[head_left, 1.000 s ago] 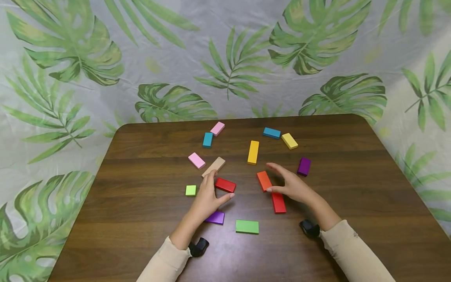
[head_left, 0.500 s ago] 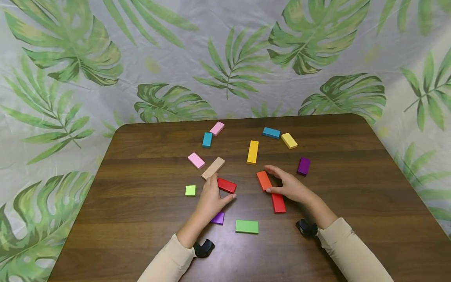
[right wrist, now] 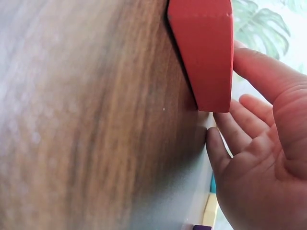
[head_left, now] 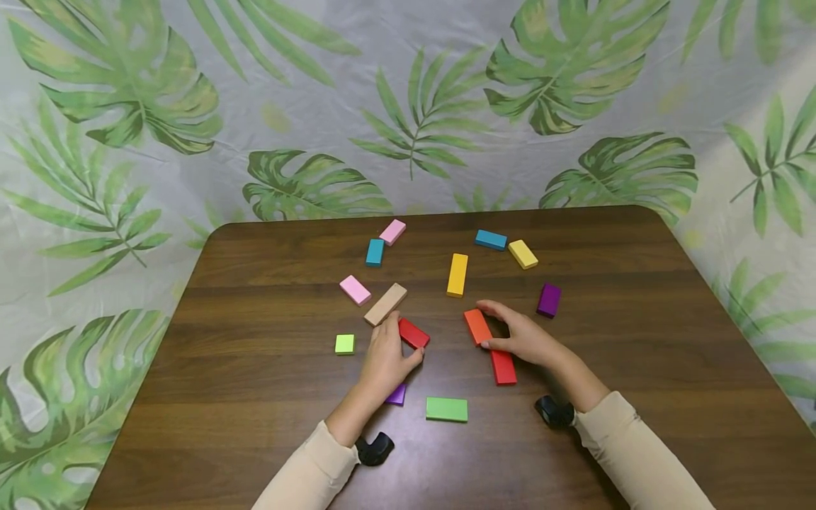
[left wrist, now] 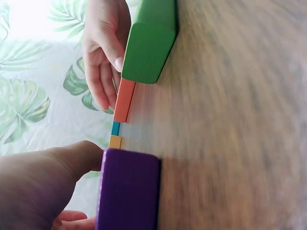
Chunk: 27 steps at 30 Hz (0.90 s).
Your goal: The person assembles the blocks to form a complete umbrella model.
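In the head view my left hand (head_left: 385,361) holds a red block (head_left: 414,333), thumb at its near end and fingers at its far end. A tan block (head_left: 385,304) lies just beyond those fingertips. A purple block (left wrist: 128,191), partly hidden under the hand in the head view, looms beside the thumb in the left wrist view. My right hand (head_left: 525,336) spans an orange block (head_left: 477,327) lengthwise between thumb and fingers. A second red block (head_left: 503,368) lies end to end with the orange one, below the thumb; it fills the top of the right wrist view.
A green block (head_left: 447,409) lies nearest the person. A lime square block (head_left: 345,345) and a pink block (head_left: 355,290) are left. Farther back lie another pink, two blue, and two yellow blocks, including the long yellow block (head_left: 457,275). A dark purple block (head_left: 549,300) sits right.
My left hand has shifted right and closed in on the red block, which has slid slightly right and turned. My right fingertips have drawn down to the orange block's far end.
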### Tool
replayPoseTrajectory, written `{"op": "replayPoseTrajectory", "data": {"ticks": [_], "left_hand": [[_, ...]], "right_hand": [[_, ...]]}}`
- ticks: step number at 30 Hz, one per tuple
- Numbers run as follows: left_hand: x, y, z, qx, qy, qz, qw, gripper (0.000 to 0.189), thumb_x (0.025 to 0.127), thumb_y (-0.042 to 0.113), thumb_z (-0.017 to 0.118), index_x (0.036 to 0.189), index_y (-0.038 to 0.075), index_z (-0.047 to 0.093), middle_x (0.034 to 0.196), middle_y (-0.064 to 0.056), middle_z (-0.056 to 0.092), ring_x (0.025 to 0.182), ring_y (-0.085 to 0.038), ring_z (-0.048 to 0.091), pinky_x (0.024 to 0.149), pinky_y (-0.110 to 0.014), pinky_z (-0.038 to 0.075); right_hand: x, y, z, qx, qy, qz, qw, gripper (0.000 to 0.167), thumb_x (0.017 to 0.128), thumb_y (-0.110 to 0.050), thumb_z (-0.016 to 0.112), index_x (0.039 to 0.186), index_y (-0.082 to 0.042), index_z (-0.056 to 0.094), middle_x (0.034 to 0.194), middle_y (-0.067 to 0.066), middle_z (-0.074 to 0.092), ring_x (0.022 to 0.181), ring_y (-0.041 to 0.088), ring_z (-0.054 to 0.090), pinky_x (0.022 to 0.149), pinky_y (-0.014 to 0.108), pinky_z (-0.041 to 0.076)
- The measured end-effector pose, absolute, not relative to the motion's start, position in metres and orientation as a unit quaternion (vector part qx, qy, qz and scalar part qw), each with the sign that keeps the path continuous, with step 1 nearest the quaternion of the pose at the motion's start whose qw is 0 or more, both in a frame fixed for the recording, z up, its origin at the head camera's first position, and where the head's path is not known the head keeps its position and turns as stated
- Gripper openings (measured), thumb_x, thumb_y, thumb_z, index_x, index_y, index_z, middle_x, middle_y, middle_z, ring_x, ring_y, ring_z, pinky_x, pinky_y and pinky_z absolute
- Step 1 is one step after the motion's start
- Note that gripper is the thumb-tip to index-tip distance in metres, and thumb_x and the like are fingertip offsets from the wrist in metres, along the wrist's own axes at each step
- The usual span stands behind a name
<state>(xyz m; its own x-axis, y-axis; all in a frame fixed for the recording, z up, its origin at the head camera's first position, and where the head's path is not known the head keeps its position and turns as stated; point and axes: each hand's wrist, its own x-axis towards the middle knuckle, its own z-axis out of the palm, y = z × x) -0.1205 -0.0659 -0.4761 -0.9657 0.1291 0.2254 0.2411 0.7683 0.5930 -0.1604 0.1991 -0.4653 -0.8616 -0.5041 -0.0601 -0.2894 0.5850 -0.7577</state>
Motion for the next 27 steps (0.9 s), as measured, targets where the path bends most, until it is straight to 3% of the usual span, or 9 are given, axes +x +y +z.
{"op": "replayPoseTrajectory", "data": {"ticks": [9, 27], "left_hand": [[-0.127, -0.070, -0.474, -0.130, -0.930, -0.337, 0.072, 0.071, 0.066, 0.016, 0.076, 0.122, -0.008, 0.040, 0.113, -0.019, 0.049, 0.103, -0.029, 0.050, 0.088, -0.038, 0.040], [-0.141, -0.073, -0.470, -0.196, -0.913, -0.359, 0.001, 0.065, 0.071, 0.014, 0.075, 0.124, -0.004, 0.040, 0.116, -0.017, 0.054, 0.109, -0.025, 0.052, 0.091, -0.035, 0.039]], "right_hand": [[-0.160, 0.199, -0.464, -0.224, 0.878, -0.402, 0.134, 0.066, 0.079, -0.018, 0.070, 0.134, -0.003, 0.037, 0.132, 0.013, 0.042, 0.120, 0.029, 0.039, 0.098, 0.047, 0.028], [-0.158, 0.196, -0.464, -0.235, 0.905, -0.341, 0.099, 0.067, 0.077, -0.029, 0.071, 0.132, -0.003, 0.043, 0.131, 0.015, 0.042, 0.121, 0.031, 0.036, 0.097, 0.048, 0.030]]}}
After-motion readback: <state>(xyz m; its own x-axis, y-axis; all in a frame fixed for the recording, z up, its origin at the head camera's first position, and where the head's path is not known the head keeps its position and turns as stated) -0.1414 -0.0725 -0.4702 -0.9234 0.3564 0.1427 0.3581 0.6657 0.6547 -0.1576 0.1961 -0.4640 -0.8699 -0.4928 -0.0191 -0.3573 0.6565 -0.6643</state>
